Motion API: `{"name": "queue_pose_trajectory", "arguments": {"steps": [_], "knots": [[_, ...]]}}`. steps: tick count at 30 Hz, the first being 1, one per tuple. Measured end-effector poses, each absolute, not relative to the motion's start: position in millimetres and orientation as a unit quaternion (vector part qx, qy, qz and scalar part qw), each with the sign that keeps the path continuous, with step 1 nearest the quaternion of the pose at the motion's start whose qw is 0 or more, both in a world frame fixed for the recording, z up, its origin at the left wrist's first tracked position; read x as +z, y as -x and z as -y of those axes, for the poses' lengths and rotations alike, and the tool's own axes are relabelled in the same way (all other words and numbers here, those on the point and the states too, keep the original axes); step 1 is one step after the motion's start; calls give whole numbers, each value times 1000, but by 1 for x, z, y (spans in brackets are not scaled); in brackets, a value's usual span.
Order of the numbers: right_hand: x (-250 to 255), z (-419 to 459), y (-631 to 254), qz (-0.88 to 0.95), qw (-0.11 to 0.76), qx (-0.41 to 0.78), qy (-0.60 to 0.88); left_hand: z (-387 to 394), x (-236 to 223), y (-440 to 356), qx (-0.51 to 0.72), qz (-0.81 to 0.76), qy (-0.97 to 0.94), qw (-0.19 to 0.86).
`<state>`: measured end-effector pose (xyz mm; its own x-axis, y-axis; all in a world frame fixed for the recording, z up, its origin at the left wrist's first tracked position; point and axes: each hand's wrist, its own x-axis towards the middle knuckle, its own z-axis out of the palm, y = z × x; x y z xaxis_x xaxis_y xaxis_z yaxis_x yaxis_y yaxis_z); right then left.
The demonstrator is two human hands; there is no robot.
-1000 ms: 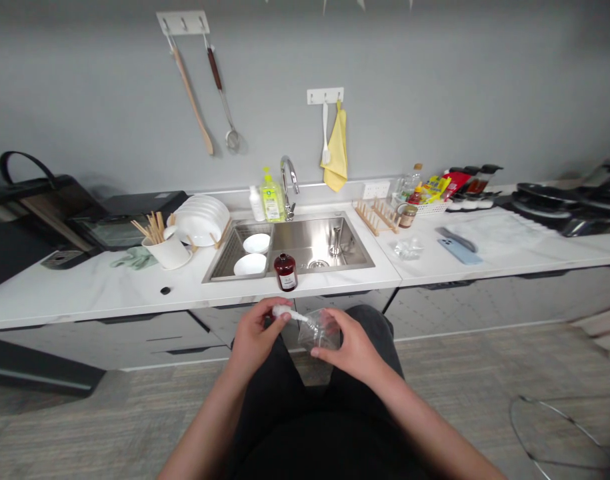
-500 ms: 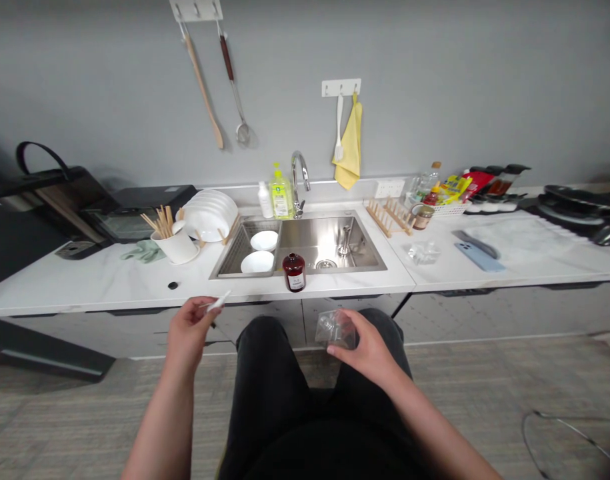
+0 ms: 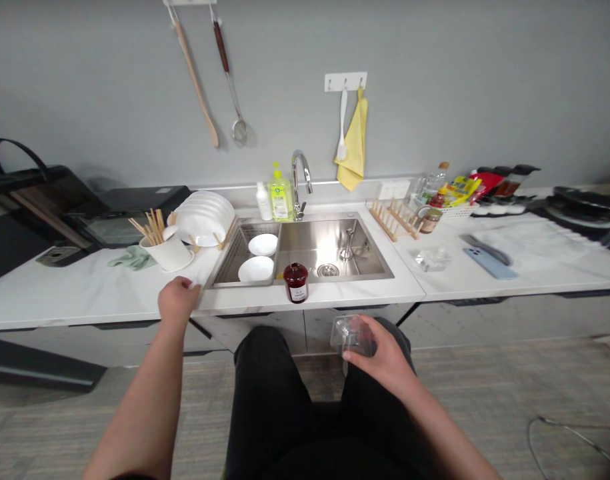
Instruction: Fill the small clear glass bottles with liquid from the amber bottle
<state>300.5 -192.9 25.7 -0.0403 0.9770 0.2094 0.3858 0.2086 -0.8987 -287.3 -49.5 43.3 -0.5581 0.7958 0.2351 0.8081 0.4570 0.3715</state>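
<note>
Gripping a clear plastic packet (image 3: 352, 335) in the right hand (image 3: 379, 357), at four o'clock from the left hand (image 3: 179, 300), curled against the table (image 3: 85, 300) edge; left hand's hold impossible to tell.

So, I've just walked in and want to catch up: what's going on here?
A seated person is working at a white marble-look counter. Their right hand holds a clear plastic packet above their lap. Their left hand is at the counter's front edge, left of the sink; whether it holds anything can't be seen. A dark red bottle stands on the counter just in front of the sink.
</note>
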Motion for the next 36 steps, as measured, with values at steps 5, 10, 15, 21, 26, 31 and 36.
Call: {"name": "queue_pose_trajectory", "arguments": {"steps": [5,10,15,21,26,31,36], "knots": [[17,189,-310,631,433,343,544,35,34,284,-210,847,488,31],[9,186,-313,622,436,357,544,37,29,277,-227,831,504,64],[8,185,-313,621,436,369,536,44,25,275,-233,823,512,75],[12,189,-313,625,440,371,527,51,19,277,-225,818,524,78],[15,191,-312,627,447,374,517,57,22,273,-257,806,527,78],[5,192,-319,606,462,387,519,76,34,229,-388,747,532,88],[-1,183,-322,579,488,427,494,89,37,117,-516,587,616,-99]]}}
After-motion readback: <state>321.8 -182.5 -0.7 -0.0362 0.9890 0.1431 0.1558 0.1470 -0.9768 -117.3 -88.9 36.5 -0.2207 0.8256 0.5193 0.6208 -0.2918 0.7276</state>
